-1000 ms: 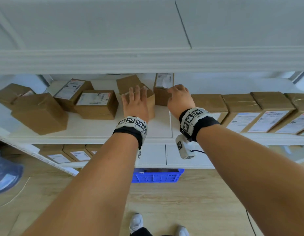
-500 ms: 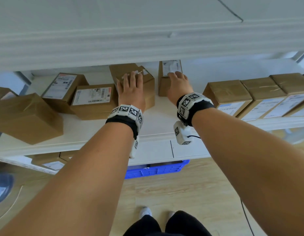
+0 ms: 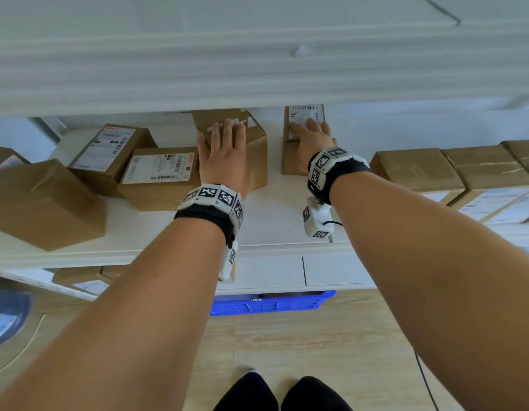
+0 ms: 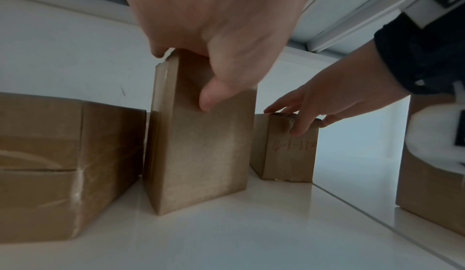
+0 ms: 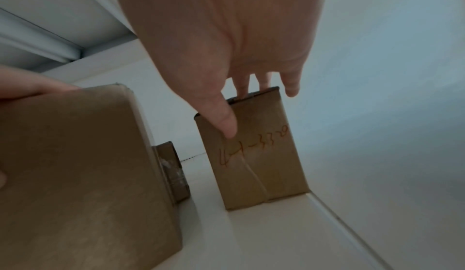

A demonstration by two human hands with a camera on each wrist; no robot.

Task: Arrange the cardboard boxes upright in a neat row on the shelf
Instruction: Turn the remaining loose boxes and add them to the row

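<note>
The left hand (image 3: pixel 223 155) lies over the top of a standing cardboard box (image 3: pixel 251 149) on the white shelf (image 3: pixel 275 221), fingers spread across its taped top; directly beneath this grip, the left wrist view shows the thumb (image 4: pixel 214 95) pressed on the box's near face, so the hand clamps the box from above. Just right of it, apart, the right hand (image 3: pixel 312 140) rests on a narrower upright box (image 3: pixel 290 161), fingers over its labelled top. Only the right wrist view shows the thumb (image 5: pixel 224 123) on that box's front, above handwritten red digits. Left of the left grip, labelled boxes (image 3: pixel 159 176) lie flat; right of the right grip, a row of boxes (image 3: pixel 417 170) stands side by side.
</note>
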